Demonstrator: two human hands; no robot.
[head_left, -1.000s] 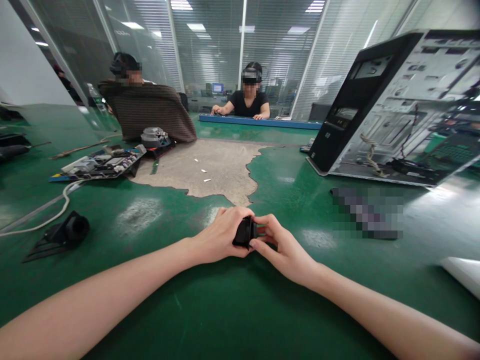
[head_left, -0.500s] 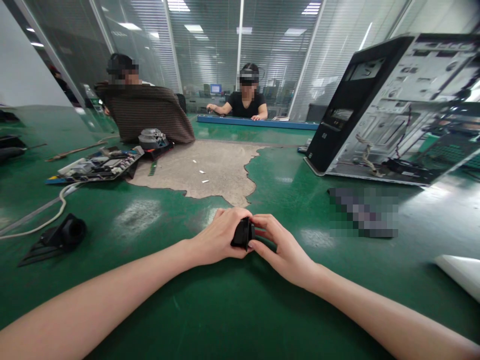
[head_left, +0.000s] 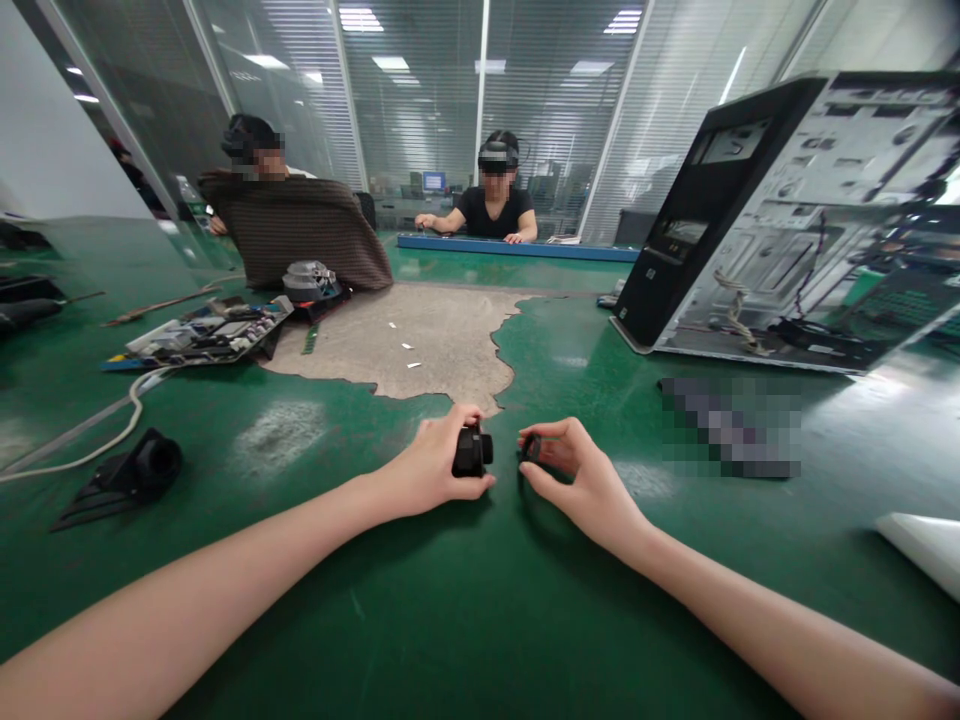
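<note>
My left hand (head_left: 439,460) is closed around a small black block-shaped device (head_left: 470,453), which has a short round barrel like a lens facing right. Between the fingertips and thumb of my right hand (head_left: 577,465) is a small thin black piece (head_left: 531,450), perhaps a cover. A narrow gap separates the two black parts, both held just over the green table (head_left: 450,620). To the left lies a black bracket-like part (head_left: 139,470) with a round socket.
A circuit board (head_left: 210,330) and a white cable (head_left: 133,412) lie at left. An open computer case (head_left: 720,220) stands at right, near a blurred dark object (head_left: 727,430). A white object (head_left: 922,550) sits at the right edge. Two people (head_left: 496,205) sit across the table.
My hands have moved apart. The thin black piece has come off the device with my right hand, and the device's round barrel now shows.
</note>
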